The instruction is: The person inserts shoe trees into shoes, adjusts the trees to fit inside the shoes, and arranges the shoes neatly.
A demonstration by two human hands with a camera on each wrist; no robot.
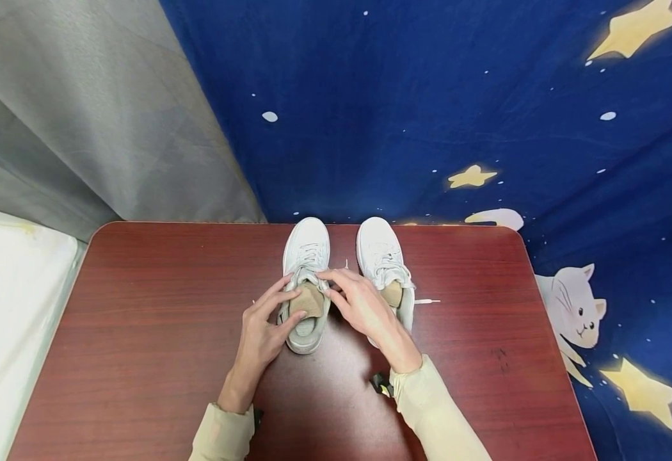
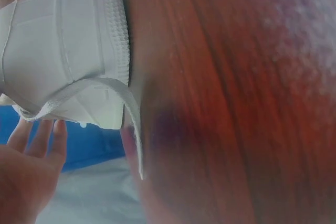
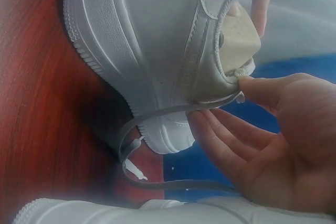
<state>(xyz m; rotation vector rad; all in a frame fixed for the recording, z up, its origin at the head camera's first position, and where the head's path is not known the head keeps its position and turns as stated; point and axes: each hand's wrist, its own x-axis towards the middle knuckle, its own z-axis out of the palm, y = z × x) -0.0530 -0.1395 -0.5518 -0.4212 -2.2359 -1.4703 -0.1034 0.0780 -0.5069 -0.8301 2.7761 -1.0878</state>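
Observation:
A white sneaker (image 1: 307,240) stands on the table, toe pointing away, with a tan tongue-like flap (image 1: 310,299) filling its opening. From the left side my left hand (image 1: 261,336) holds the shoe at this opening, thumb and fingertips at the tan flap. My right hand (image 1: 367,307) pinches the right edge of the opening near the eyelets, its thumb on the rim and fingers along the outer side. From there a loose white lace (image 3: 157,113) loops down; another lace end (image 2: 134,124) hangs on the shoe's other side.
A second white sneaker (image 1: 377,238) stands to the right, partly under my right forearm, with its lace tip (image 1: 428,301) lying on the table. The reddish-brown table (image 1: 157,307) ends just past both toes at a blue star-patterned curtain (image 1: 370,128). A grey curtain (image 1: 82,109) hangs at the left.

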